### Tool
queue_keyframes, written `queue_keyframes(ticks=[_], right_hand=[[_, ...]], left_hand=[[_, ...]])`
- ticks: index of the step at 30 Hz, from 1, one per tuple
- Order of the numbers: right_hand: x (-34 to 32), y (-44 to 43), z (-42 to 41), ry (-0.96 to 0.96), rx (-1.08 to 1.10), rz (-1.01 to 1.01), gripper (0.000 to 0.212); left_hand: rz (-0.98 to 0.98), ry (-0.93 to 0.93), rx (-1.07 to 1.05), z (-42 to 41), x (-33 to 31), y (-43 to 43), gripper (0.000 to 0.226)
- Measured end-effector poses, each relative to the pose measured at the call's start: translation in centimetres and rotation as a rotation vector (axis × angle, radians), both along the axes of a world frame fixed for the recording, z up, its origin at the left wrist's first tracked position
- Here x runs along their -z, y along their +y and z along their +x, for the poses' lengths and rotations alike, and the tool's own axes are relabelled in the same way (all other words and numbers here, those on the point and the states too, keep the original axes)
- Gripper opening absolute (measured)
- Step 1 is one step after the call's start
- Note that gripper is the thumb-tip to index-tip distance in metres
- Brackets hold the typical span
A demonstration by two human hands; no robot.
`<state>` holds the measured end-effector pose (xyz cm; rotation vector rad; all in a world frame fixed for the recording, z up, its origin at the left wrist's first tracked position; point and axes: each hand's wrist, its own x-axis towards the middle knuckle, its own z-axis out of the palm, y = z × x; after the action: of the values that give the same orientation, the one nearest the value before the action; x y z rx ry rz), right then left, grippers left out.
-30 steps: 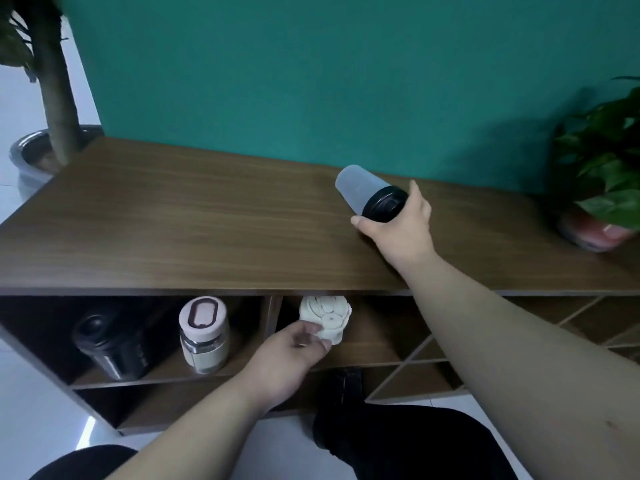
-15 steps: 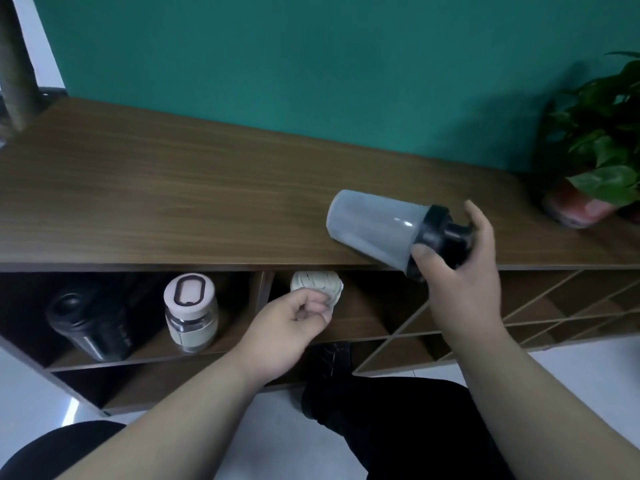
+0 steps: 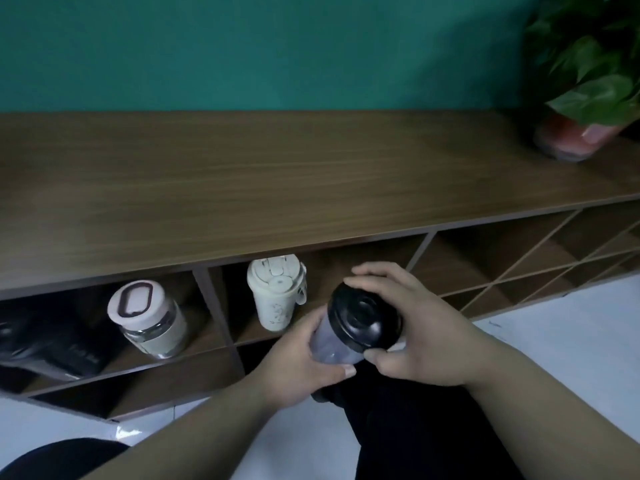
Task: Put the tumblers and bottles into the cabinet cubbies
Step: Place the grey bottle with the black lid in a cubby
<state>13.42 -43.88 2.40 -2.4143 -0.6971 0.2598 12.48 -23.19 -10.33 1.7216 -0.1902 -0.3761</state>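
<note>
Hands met low in the frame's center: my left hand [image 3: 298,362] wrapped the frosted bottle [image 3: 332,344] body, my right hand [image 3: 415,327] clamped fingers round its black lid [image 3: 363,318], just before the cabinet [image 3: 242,188] cubby holding the cream tumbler [image 3: 277,292].

Both forearms are bare from the frame's lower edge up to the wrists, with no sleeve, watch, bracelet or ring showing; the left hand [image 3: 298,362] and right hand [image 3: 419,327] are gloveless, with short, plain fingernails; below them the legs wear dark, near-black trousers [image 3: 415,427] of smooth cloth; a dark knee [image 3: 59,459] shows at bottom left.
</note>
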Motion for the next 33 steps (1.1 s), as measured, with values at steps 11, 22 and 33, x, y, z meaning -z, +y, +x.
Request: queue_keyframes(ticks=[11, 22, 33], right_hand=[[7.9, -0.2, 6.7, 0.258, 0.571, 0.129, 0.125], [10.6, 0.3, 11.2, 0.255, 0.465, -0.016, 0.098], [11.4, -0.5, 11.8, 0.295, 0.419, 0.133, 0.086]], left_hand=[[0.179, 0.029, -0.318, 6.2, 4.9, -6.2, 0.073], [0.291, 0.056, -0.506, 9.7, 8.7, -8.8, 0.062], [0.47, 0.024, -0.361, 10.7, 10.2, -7.4, 0.066]])
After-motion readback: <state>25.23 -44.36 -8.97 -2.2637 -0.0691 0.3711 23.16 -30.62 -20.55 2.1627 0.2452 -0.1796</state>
